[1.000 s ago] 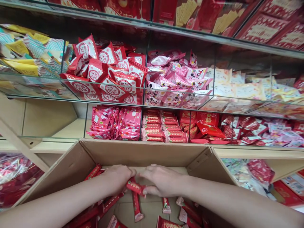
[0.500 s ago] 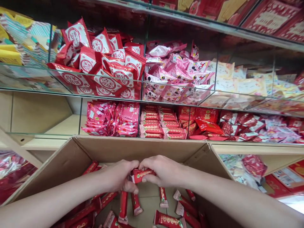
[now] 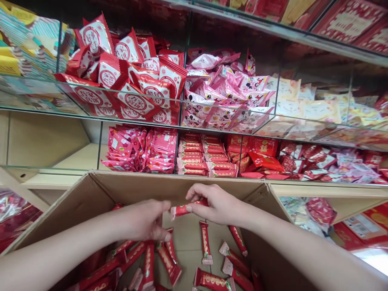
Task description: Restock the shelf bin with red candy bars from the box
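Observation:
Both my hands are over an open cardboard box (image 3: 133,190) whose bottom holds several loose red candy bars (image 3: 205,242). My right hand (image 3: 216,204) is closed on a bunch of red candy bars (image 3: 181,209), lifted just above the box floor. My left hand (image 3: 148,220) hovers beside it with fingers curled, its fingertips close to the left end of that bunch; what it holds, if anything, is hidden. Straight ahead, a glass shelf compartment holds a neat stack of the same red bars (image 3: 194,157).
Glass shelves fill the view: pink packets (image 3: 139,149) left of the stacked bars, red packets (image 3: 263,155) right of them. Above lie red-and-white packets (image 3: 127,81) and pink cartoon packets (image 3: 224,97). The lower left compartment (image 3: 51,149) shows bare wood.
My hands have risen from the box floor with bars gathered between them. The right hand now carries the bunch higher, and the left hand has drawn slightly apart from it.

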Available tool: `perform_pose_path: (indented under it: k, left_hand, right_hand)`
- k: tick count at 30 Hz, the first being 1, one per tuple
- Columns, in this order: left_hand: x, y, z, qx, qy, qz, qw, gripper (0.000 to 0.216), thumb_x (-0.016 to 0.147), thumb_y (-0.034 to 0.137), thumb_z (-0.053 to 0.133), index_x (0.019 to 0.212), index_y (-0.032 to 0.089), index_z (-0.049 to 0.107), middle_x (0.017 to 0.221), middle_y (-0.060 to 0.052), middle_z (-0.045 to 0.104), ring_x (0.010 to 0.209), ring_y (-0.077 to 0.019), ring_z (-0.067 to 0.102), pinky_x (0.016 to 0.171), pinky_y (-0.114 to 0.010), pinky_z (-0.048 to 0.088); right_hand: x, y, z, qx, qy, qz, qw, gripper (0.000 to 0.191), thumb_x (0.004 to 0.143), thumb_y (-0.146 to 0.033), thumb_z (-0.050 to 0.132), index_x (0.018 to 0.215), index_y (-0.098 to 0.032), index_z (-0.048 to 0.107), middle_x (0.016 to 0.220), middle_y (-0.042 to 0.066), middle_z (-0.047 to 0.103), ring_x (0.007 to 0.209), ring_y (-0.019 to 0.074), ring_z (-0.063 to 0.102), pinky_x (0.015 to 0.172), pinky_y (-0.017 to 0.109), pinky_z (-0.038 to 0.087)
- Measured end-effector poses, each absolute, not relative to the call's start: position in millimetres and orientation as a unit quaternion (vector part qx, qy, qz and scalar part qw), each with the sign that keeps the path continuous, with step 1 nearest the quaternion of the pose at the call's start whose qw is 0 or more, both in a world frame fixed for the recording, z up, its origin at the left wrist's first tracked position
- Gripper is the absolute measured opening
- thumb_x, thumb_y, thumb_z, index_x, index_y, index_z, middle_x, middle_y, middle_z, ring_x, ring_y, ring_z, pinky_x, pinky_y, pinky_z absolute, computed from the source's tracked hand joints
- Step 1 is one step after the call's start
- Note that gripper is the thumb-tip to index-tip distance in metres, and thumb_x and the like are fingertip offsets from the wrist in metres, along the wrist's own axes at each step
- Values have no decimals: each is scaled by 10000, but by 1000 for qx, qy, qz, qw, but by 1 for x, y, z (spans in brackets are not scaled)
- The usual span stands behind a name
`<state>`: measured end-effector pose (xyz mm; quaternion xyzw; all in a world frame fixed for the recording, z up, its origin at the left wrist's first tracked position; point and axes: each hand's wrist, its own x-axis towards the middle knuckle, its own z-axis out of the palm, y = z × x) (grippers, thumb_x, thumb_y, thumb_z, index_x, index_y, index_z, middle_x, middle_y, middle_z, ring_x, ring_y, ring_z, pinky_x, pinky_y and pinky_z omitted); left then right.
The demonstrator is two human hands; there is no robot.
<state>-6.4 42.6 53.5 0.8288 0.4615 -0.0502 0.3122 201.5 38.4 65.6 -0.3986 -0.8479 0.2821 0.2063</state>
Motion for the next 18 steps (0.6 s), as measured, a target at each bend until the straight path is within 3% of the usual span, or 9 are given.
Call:
perform_pose_path:
  k: [2,4,7,12,18]
  left_hand:
    - [-6,47,63,827,433,50,356,564,687,396,571,1203,227,418,785,9,593,689,-152,553,631,-236,427]
    - [-5,49,70,827,407,113,371,522,742,379,522,1227,225,407,779,16,590,697,-137,542,646,-230,429]
    - [-5,49,75,817,408,152,379,364,797,355,448,1115,201,535,765,9,625,676,-133,564,677,-251,442]
    - [-9,50,78,740,444,229,450,346,792,397,442,1011,183,602,715,-4,674,617,-136,587,594,-247,456]
    - [-4,49,82,662,438,328,512,323,771,406,473,854,136,631,604,-21,682,524,-110,546,526,-221,427]
  right_hand:
    - [200,39,64,-418,-815,328,231,131,779,-276,505,847,-164,515,716,3,578,622,99,522,576,208,401]
    - [198,39,64,-427,-778,390,248,157,804,-318,471,810,-162,488,642,-18,530,554,85,498,519,198,389]
    - [197,39,66,-419,-739,449,276,228,811,-386,456,809,-159,481,628,-26,499,516,73,478,484,190,386]
    - [196,39,68,-393,-734,425,355,282,794,-422,485,907,-168,537,741,8,557,615,83,510,539,191,421]
    - [196,40,67,-390,-682,472,400,331,816,-453,430,868,-154,561,630,-6,568,462,56,476,460,178,384]
